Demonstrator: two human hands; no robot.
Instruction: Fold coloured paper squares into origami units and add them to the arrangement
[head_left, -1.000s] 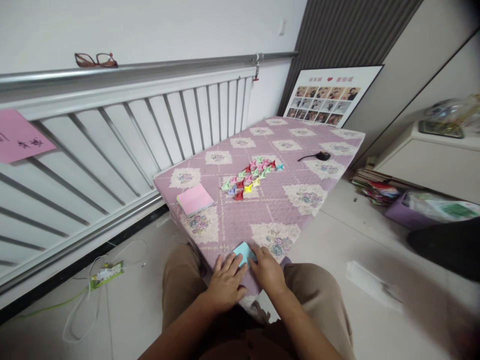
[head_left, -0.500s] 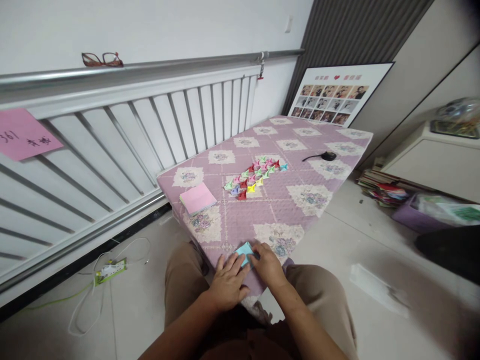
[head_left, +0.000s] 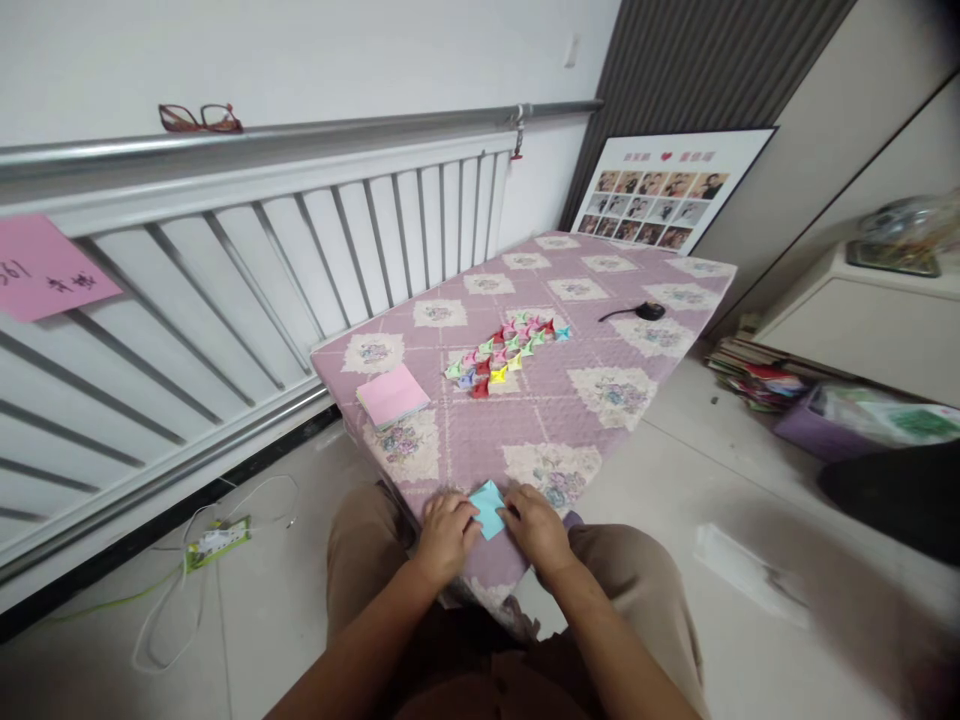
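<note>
A small folded sheet of light blue paper lies flat at the near end of the table. My left hand is at its left edge, fingers bent, thumb and fingertips closed on that edge. On the opposite side, my right hand pinches the right edge between thumb and curled fingers. A stack of pink-topped square paper sits near the table's left edge. Several small folded paper pieces in red, green, pink, yellow and blue stand in rows at mid-table.
A black object with a thin tail rests on the table's right part. A white radiator runs along the left side, with glasses above its pipe. A photo board leans behind the table. A power strip lies on the floor.
My left hand has moved left off the top of the blue paper to its edge, uncovering more of the sheet. The view has shifted slightly.
</note>
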